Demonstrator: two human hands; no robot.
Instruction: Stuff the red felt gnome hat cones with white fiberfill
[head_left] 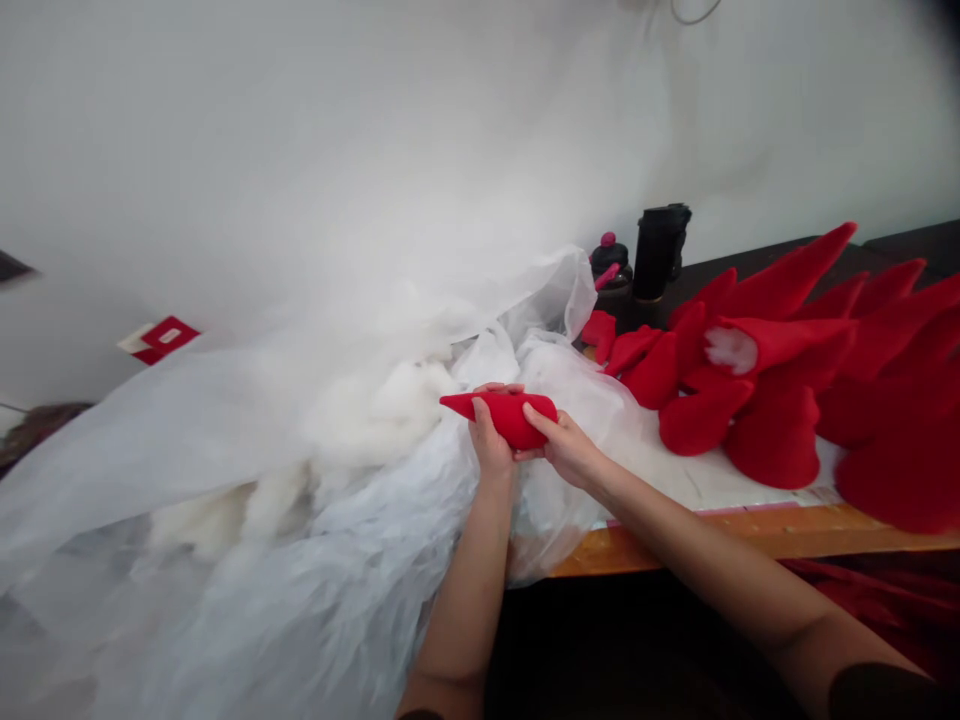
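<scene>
A small red felt cone [514, 420], plump and rounded at one end, lies sideways between my two hands with its thin tip pointing left. My left hand [493, 440] wraps it near the middle, thumb on the near side and fingers behind. Around the rounded right end, my right hand [566, 445] is closed with its thumb on top. White fluffy stuffing [397, 405] spills from a large translucent plastic bag [360, 540] just left of the hands. Whether the cone's end is open is hidden by my right hand.
Many red felt cones [776, 430] crowd the table on the right, one showing white stuffing in its opening. Behind them stand a black tumbler [660, 250] and a dark jar with a pink knob [610, 265]. The wooden table edge [720, 535] runs along the front.
</scene>
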